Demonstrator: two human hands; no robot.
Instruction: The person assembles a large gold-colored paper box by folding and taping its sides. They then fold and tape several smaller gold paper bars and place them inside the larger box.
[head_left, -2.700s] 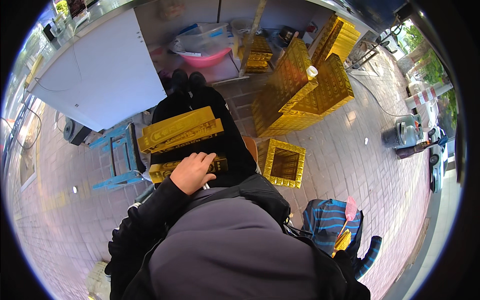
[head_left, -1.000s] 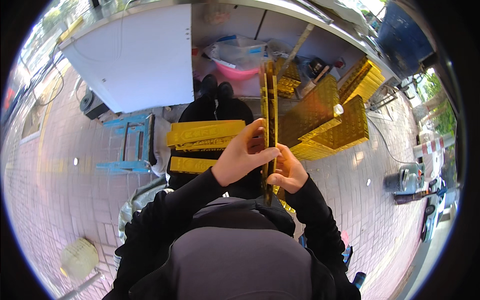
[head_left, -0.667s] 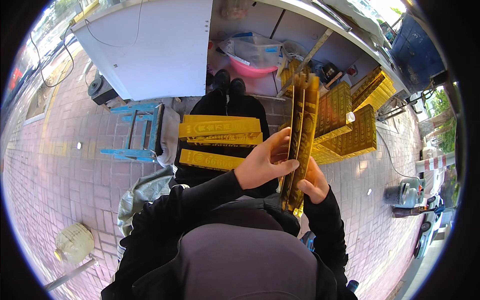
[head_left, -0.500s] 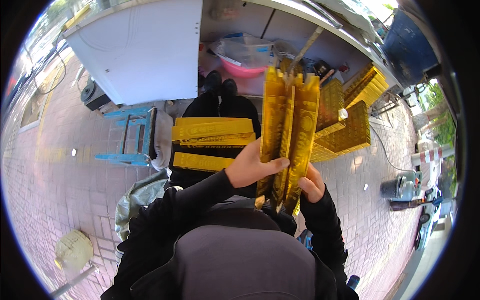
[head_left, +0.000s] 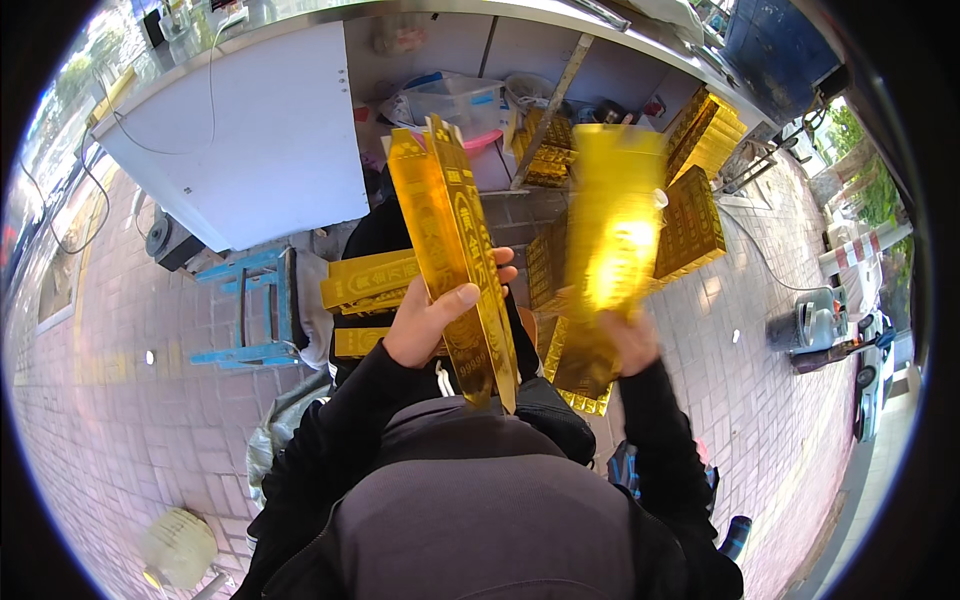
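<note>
Long gold cardboard boxes [head_left: 432,225] with printed faces stand upright in my left hand [head_left: 432,318], thumb across the front and fingers behind. Their top ends show raised flaps. My right hand [head_left: 632,342], smeared by motion, grips the lower right edge of another long gold piece [head_left: 615,215], blurred and glaring with light; whether it is one box or several I cannot tell. More flat gold boxes [head_left: 368,283] lie across my lap, left of my left hand. Beyond my right hand stands a block of stacked gold boxes [head_left: 692,232].
A white-panelled counter [head_left: 245,140] spans the far side, with a clear plastic tub [head_left: 455,100] beneath it. More gold boxes [head_left: 712,130] are piled at far right. A blue stool [head_left: 245,310] stands left, and a pale jug [head_left: 180,548] sits on the paving at lower left.
The bundle of gold boxes has come apart between my hands. My left hand has moved left with part of it; my right hand now holds a separate gold piece on the right.
</note>
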